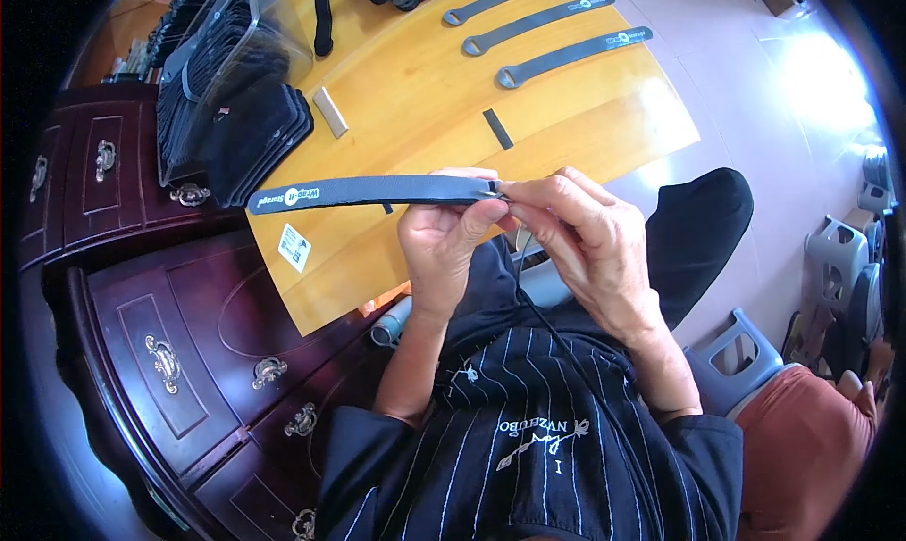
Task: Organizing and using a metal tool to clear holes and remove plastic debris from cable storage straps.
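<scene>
My left hand (444, 244) and my right hand (585, 239) meet over my lap, both pinching one end of a long dark strap (368, 191). The strap sticks out to the left over the front of a yellow wooden board (406, 116), with white print near its far end. Its gripped end, which has a small buckle, sits between my thumbs and fingertips. A short black strip (497, 129) lies on the board just beyond my hands.
Three finished straps (574, 53) lie in a row at the board's far side. A stack of dark straps (247, 135) in a clear bin sits at the left, beside a small metal bar (329, 112). Dark wooden drawers (170, 352) stand below left; plastic stools (736, 352) at right.
</scene>
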Action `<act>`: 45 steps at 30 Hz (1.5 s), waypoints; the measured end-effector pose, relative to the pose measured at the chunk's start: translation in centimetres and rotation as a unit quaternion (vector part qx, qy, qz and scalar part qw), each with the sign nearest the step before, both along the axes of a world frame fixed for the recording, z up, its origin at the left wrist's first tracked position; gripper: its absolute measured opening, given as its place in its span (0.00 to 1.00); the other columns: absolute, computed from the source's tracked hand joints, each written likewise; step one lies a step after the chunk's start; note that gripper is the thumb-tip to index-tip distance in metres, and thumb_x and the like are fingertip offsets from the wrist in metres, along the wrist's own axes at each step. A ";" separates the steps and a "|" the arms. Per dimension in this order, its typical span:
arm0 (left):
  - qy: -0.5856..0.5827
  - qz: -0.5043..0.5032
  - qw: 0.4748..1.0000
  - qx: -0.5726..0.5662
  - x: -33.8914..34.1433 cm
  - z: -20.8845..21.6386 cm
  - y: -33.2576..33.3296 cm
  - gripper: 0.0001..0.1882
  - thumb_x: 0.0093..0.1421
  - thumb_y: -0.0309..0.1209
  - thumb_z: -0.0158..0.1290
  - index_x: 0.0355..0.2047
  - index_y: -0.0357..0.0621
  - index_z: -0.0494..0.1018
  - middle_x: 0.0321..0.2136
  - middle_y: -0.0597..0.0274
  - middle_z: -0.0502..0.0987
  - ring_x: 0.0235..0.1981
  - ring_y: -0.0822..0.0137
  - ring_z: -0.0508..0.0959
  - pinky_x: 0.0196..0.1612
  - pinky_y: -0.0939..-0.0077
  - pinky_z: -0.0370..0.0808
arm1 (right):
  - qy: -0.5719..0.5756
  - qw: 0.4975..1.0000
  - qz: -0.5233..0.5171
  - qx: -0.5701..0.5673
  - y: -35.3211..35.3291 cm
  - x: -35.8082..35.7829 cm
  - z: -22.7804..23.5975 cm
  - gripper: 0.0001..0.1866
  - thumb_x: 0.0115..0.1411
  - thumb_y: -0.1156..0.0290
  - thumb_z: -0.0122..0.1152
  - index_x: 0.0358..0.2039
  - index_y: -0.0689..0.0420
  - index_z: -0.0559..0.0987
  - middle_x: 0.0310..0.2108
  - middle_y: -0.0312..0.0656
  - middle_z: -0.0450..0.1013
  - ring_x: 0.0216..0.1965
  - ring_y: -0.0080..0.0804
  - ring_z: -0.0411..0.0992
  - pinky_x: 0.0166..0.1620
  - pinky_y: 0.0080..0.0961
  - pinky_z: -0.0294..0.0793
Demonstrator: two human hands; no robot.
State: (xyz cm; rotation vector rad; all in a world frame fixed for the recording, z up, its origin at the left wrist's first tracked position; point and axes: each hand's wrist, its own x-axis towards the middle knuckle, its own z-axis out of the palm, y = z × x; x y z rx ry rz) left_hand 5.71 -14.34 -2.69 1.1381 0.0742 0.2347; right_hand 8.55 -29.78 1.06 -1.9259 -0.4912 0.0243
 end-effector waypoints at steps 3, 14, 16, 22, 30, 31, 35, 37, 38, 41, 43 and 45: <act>0.053 -0.080 0.995 0.009 -0.3 0.2 0.6 0.12 0.58 0.20 0.57 0.42 0.30 0.71 0.31 0.54 0.78 0.29 0.68 0.79 0.37 0.78 0.78 | -0.037 0.999 0.005 -0.028 -0.6 0.7 -0.7 0.08 0.56 0.71 0.60 0.38 0.53 0.77 0.28 0.39 0.73 0.30 0.39 0.76 0.31 0.28 0.74; 0.153 -0.201 0.965 -0.073 -1.3 1.6 1.0 0.16 0.68 0.34 0.38 0.41 0.29 0.67 0.34 0.46 0.75 0.31 0.60 0.79 0.34 0.70 0.78 | -0.195 0.975 0.017 -0.107 1.3 4.1 -0.4 0.11 0.54 0.77 0.61 0.39 0.53 0.79 0.29 0.37 0.74 0.31 0.35 0.76 0.32 0.27 0.74; 0.145 -0.180 0.972 -0.049 -1.5 1.8 1.1 0.16 0.68 0.34 0.35 0.42 0.31 0.66 0.34 0.46 0.74 0.30 0.59 0.79 0.32 0.70 0.76 | -0.210 0.972 0.034 -0.097 1.9 4.5 -0.3 0.12 0.53 0.77 0.61 0.39 0.52 0.79 0.29 0.36 0.74 0.30 0.35 0.75 0.32 0.27 0.74; 0.148 -0.061 0.980 -0.118 -1.4 1.3 3.0 0.15 0.69 0.39 0.33 0.39 0.40 0.64 0.27 0.58 0.70 0.23 0.66 0.74 0.23 0.75 0.70 | -0.247 0.954 0.116 -0.122 3.0 3.0 1.4 0.15 0.48 0.69 0.60 0.39 0.47 0.77 0.26 0.32 0.68 0.29 0.30 0.74 0.27 0.24 0.73; 0.110 -0.036 0.992 -0.050 -1.2 2.3 2.3 0.23 0.71 0.49 0.31 0.36 0.42 0.64 0.22 0.65 0.64 0.18 0.74 0.67 0.18 0.82 0.63 | 0.047 0.990 0.126 0.054 3.2 3.0 1.5 0.33 0.48 0.63 0.73 0.56 0.53 0.73 0.24 0.37 0.67 0.23 0.21 0.64 0.27 0.18 0.67; 0.128 -0.045 0.991 -0.014 -1.5 2.5 2.1 0.25 0.70 0.50 0.30 0.39 0.41 0.65 0.23 0.64 0.65 0.19 0.73 0.68 0.18 0.81 0.63 | 0.049 0.987 0.135 0.072 3.7 3.4 1.5 0.30 0.50 0.68 0.71 0.55 0.53 0.74 0.24 0.35 0.65 0.22 0.20 0.61 0.26 0.18 0.63; 0.148 -0.074 0.985 0.042 -2.2 3.8 2.6 0.29 0.70 0.53 0.28 0.40 0.39 0.67 0.24 0.64 0.68 0.18 0.74 0.67 0.19 0.83 0.63 | 0.139 0.961 0.163 0.176 5.4 3.2 1.3 0.19 0.53 0.76 0.67 0.47 0.57 0.79 0.26 0.36 0.68 0.22 0.20 0.68 0.25 0.16 0.69; 0.141 -0.031 0.986 0.083 -2.3 3.6 2.4 0.27 0.71 0.51 0.27 0.37 0.40 0.66 0.24 0.65 0.66 0.17 0.76 0.66 0.20 0.84 0.64 | 0.062 0.969 0.164 0.173 5.4 3.2 1.2 0.13 0.55 0.80 0.64 0.43 0.60 0.81 0.27 0.38 0.70 0.22 0.21 0.75 0.24 0.15 0.75; 0.138 -0.063 0.987 0.047 -2.4 3.8 2.5 0.25 0.71 0.49 0.28 0.36 0.40 0.66 0.24 0.65 0.66 0.17 0.76 0.65 0.20 0.84 0.63 | 0.072 0.967 0.157 0.190 5.5 3.0 0.9 0.12 0.56 0.80 0.63 0.42 0.60 0.81 0.27 0.38 0.69 0.22 0.21 0.75 0.24 0.15 0.75; 0.118 -0.070 0.989 0.062 -2.5 3.3 2.4 0.23 0.71 0.46 0.30 0.35 0.40 0.65 0.21 0.66 0.64 0.16 0.75 0.64 0.20 0.83 0.60 | 0.005 0.983 0.139 0.123 4.9 3.3 1.9 0.09 0.55 0.79 0.64 0.38 0.61 0.82 0.29 0.40 0.72 0.28 0.23 0.76 0.30 0.18 0.75; 0.107 -0.127 0.982 0.088 -2.9 3.5 2.3 0.23 0.71 0.45 0.30 0.33 0.39 0.66 0.17 0.66 0.64 0.16 0.75 0.64 0.21 0.81 0.61 | -0.043 0.991 0.087 0.091 3.5 4.8 2.3 0.07 0.55 0.77 0.63 0.35 0.62 0.82 0.28 0.38 0.74 0.32 0.24 0.76 0.35 0.21 0.74; 0.102 -0.217 0.963 0.119 -3.9 3.8 2.1 0.24 0.70 0.47 0.31 0.31 0.39 0.66 0.16 0.66 0.65 0.16 0.75 0.65 0.22 0.80 0.62 | -0.069 0.979 -0.051 0.185 1.7 7.3 2.8 0.07 0.57 0.72 0.63 0.33 0.63 0.81 0.23 0.37 0.74 0.26 0.25 0.72 0.31 0.22 0.71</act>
